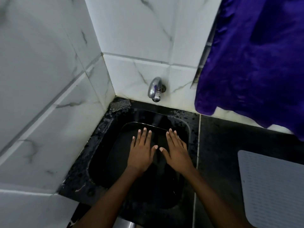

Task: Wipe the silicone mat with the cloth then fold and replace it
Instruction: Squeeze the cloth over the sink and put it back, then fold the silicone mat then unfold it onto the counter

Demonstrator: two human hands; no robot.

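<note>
While both hands, the left hand and the right hand, lie spread flat and empty, fingers wide, over the black sink below the tap, neither task thing is held: the grey mat lies on the counter by its right edge, and the checked cloth sits folded in the far left corner against the wall tiles. Wet hands could drip across the counter or slip on the mat, and the hanging purple fabric could snag a reaching arm. No writing or brand is readable anywhere.
</note>
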